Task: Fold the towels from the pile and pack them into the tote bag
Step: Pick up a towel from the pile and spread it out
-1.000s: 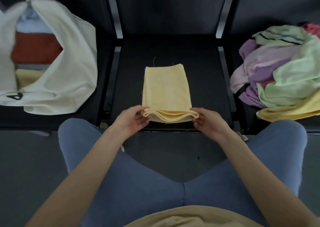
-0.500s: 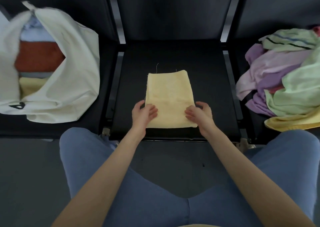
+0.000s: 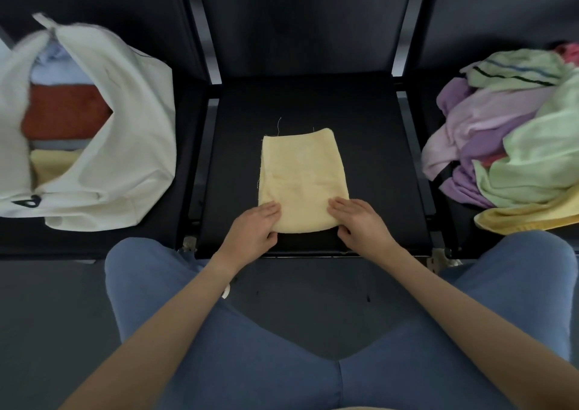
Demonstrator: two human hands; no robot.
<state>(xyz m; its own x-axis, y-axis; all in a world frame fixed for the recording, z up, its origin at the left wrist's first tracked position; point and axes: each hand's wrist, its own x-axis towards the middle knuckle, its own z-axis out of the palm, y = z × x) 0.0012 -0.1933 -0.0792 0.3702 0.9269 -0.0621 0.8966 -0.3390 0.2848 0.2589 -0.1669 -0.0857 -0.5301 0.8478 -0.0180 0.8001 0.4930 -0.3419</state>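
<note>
Both hands, left [image 3: 255, 224] and right [image 3: 360, 221], lay flat and open on the near corners of the folded yellow towel [image 3: 302, 177] on the dark surface [image 3: 376, 146], pressing the fold; next, I judged, lifting it into the tote [image 3: 125, 159] at left.

Bare black surface [image 3: 369, 146] lies open all around the folded yellow towel [image 3: 302, 177]. The tote bag [image 3: 125, 146] blocks the left side. The towel pile [image 3: 517, 146] blocks the right

Yellow towel [image 3: 302, 177] folded flat on seat before me. Tote bag [image 3: 125, 146] left, holding folded towels. Pile [image 3: 513, 146] right, rumpled.
</note>
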